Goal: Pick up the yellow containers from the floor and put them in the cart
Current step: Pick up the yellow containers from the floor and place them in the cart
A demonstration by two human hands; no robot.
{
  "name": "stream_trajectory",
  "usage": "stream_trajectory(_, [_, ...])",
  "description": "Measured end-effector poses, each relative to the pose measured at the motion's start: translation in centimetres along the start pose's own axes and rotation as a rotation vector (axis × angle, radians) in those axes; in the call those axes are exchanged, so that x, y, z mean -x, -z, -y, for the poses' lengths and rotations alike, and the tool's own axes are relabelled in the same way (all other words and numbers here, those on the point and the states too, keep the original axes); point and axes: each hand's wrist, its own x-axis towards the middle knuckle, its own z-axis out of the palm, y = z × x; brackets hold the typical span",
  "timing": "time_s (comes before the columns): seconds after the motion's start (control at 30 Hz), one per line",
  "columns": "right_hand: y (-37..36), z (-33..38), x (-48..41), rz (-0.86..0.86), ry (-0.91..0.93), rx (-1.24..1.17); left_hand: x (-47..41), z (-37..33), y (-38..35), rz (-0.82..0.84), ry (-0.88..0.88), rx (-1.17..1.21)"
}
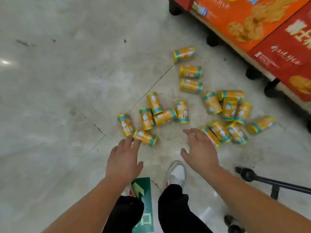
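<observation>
Our left hand [123, 158] hung empty, fingers [136, 144] spread, just near of the closest yellow container [145, 137], which lay on the floor [58, 81], long axis left-right; our right hand [200, 152], equally empty and splayed, seemed farther from it

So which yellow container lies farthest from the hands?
The lone container at the far end of the scatter, on its side, beyond every other one, toward the orange box.
</observation>
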Motion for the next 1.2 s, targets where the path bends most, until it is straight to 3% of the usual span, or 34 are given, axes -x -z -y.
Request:
stream_trajectory(0.23, [-13.0, -1.6, -17.0, -0.014, 0.179, 0.275, -14.6, 3.9, -16.5, 0.08, -0.115, -0.119])
stream_trajectory(0.37, [-19.0, -3.1, -22.8, 0.007, 0.266, 0.384, -18.7, 6.1, -23.7, 0.046, -0.28, -0.26])
stream_trajectory(0.43, [-21.2, -3.8, -24.4, 0.0, 0.291, 0.426, -19.7, 6.9, -25.6, -0.028, -0.353, -0.297])
stream_trajectory(0.57, [-23.6, -4.0, -25.5, -0.214, 0.313, 0.423, -20.9, 7.5, -26.4, -0.133, -0.392, -0.335])
stream_trajectory(0.67, [-23.4, -3.7, -25.4, -0.26, 0.311, 0.42, -21.0, 7.6, -26.0, -0.163, -0.399, -0.317])
stream_trajectory(0.8, [-20.3, -2.9, -23.0, -0.191, 0.206, 0.291, -19.6, 7.3, -23.2, -0.14, -0.403, -0.195])
stream_trajectory(0.93, [-12.7, -1.1, -17.2, -0.076, 0.094, 0.064, -15.2, 5.8, -15.5, -0.134, -0.337, -0.007])
stream_trajectory(1.2, [11.2, 5.3, -3.3, -0.328, -0.063, -0.481, -2.8, -3.2, 9.0, -0.246, 0.032, 0.58])
